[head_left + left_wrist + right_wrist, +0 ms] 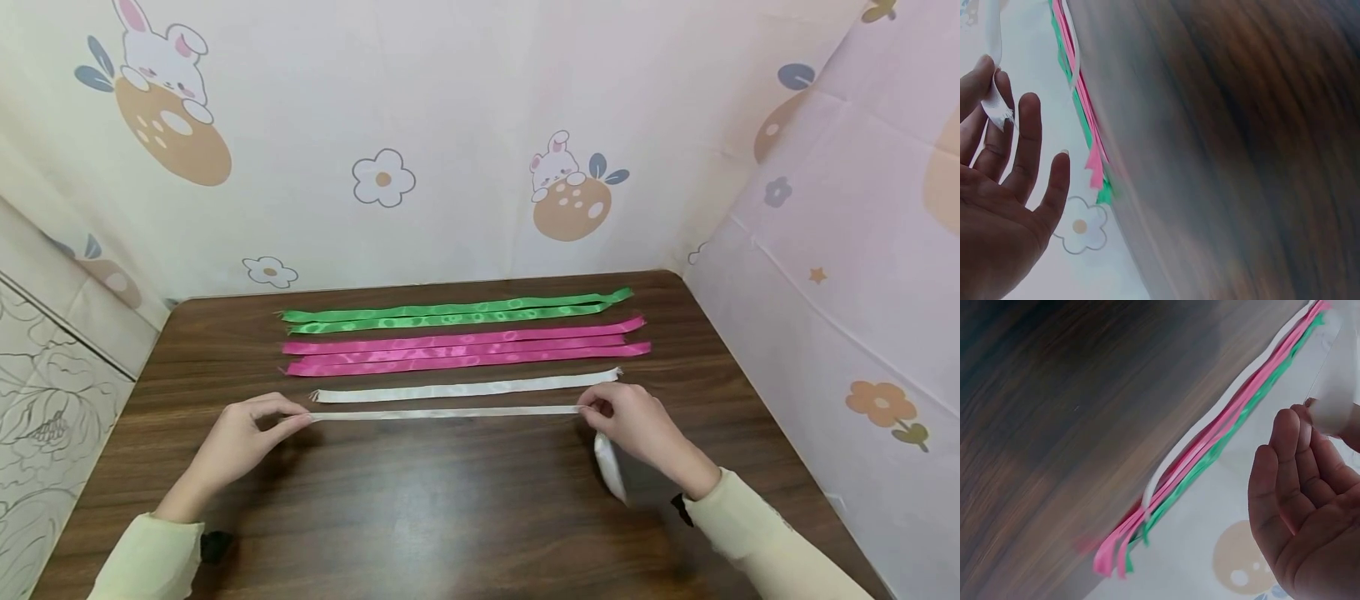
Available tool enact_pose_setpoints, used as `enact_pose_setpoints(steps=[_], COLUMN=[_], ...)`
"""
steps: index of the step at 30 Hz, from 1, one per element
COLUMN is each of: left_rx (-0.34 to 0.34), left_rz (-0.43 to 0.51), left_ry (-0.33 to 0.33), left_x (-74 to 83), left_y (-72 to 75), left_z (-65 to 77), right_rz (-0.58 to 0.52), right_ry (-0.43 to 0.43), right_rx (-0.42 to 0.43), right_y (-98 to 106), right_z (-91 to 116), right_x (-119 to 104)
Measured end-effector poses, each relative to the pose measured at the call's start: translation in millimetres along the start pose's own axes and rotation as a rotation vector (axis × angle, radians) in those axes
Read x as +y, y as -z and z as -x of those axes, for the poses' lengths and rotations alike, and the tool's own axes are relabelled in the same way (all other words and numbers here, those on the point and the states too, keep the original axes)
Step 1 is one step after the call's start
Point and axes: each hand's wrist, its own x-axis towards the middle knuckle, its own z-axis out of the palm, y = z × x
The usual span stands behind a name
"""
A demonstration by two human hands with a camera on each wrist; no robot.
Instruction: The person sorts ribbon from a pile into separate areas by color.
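A narrow white ribbon (pixel 450 413) stretches straight between the two hands, parallel to the table's far edge. My left hand (pixel 251 437) pinches its left end between thumb and fingertips; in the left wrist view the frayed tip of the ribbon (pixel 996 107) pokes out past the fingers. Toward the other end, my right hand (pixel 633 427) pinches the ribbon, and a white tail (pixel 611 468) dangles below that hand, blurred. Just beyond the held ribbon, another white ribbon (pixel 465 389) with frayed ends lies on the table.
Farther back on the dark wood table (pixel 420 517) lie three pink ribbons (pixel 465 350) and two green ribbons (pixel 450 315), side by side. A pale curtain (pixel 450 100) printed with rabbits and flowers rises behind the table, and a similar cloth (pixel 840 292) hangs on the right.
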Motion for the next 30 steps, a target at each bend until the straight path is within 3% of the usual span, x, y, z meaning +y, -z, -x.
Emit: enact_pose_setpoints(steps=[9, 20, 30], left_rx=[0.011, -0.042, -0.058], left_rz=[-0.058, -0.106, -0.093], left_ry=[0.084, 0.208, 0.243], left_x=[-8.6, -19.6, -19.4], left_y=[3.0, 2.0, -4.9], left_z=[2.3, 0.7, -6.4], right_rz=[-0.030, -0.034, -0.027], right_ry=[-0.051, -0.161, -0.236], right_rx=[-0.034, -0.060, -0.056], right_y=[14, 17, 14], right_z=[-4, -9, -15], right_x=[28, 69, 87])
